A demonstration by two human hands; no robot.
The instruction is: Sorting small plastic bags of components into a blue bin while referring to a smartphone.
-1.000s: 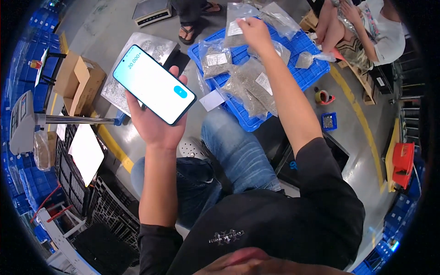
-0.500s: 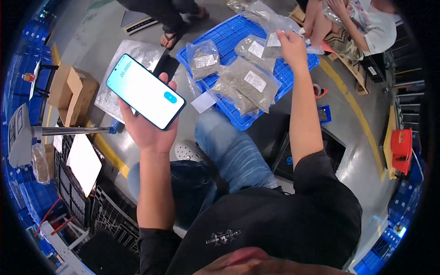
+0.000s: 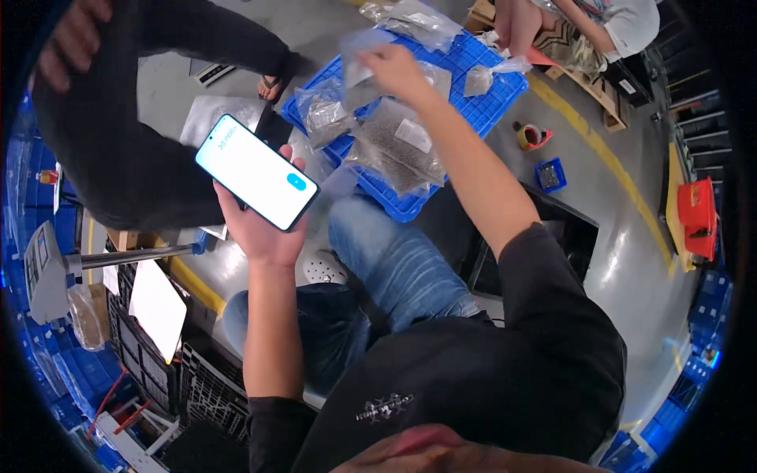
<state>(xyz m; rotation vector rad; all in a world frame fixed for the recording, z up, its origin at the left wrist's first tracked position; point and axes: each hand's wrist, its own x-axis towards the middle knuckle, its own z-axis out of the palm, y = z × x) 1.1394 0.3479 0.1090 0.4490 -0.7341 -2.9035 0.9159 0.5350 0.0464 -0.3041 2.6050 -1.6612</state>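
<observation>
My left hand (image 3: 272, 243), palm up, supports a phone (image 3: 254, 175) with a bright white screen. My right hand (image 3: 400, 74) is pinched on a clear plastic bag (image 3: 359, 94) with a white label, raised above the blue plastic platform (image 3: 498, 102). Motion blurs this bag, so its contents are hard to make out. Below it, a labelled bag of small grey-brown pieces (image 3: 386, 134) overlaps another bag. A similar filled bag (image 3: 322, 117) lies to the left, and a smaller one (image 3: 479, 81) to the right. More clear bags (image 3: 422, 22) rest at the far end.
Close on my left stands a person in black trousers (image 3: 91, 150); another person (image 3: 623, 33) sits at the far right. A red tape roll (image 3: 536, 137) and a small blue bin (image 3: 550, 175) are on the floor. A scale display on a pole (image 3: 49, 268) stands left.
My right hand has swung left across the platform with the bag. The person in black trousers has stepped close on the left, covering the cardboard box. My left hand still holds the phone.
</observation>
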